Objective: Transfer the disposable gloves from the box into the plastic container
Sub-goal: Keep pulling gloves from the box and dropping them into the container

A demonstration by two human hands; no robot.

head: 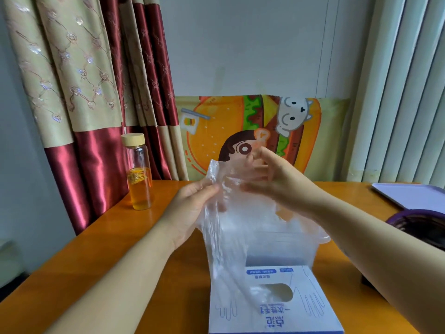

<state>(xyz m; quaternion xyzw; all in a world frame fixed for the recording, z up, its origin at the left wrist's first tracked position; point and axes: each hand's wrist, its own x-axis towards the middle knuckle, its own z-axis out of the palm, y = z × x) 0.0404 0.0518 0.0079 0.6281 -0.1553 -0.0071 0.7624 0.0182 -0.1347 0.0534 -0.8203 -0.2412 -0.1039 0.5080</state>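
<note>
A white and blue glove box [274,307] lies at the table's near edge, its oval opening facing up. Behind it stands a clear plastic container [279,242]. A thin transparent disposable glove [224,232] hangs from above the container down to the box opening. My left hand [192,206] pinches the glove's upper left edge. My right hand [277,182] holds the glove's top on the right, fingers curled into the film above the container. Whether gloves lie inside the container is hard to tell through the film.
A glass bottle [139,174] with orange liquid and a wooden lid stands at the back left of the orange table [154,249]. A white tray [414,195] and a dark purple object [423,225] sit at the right. Curtains and a cartoon cloth hang behind.
</note>
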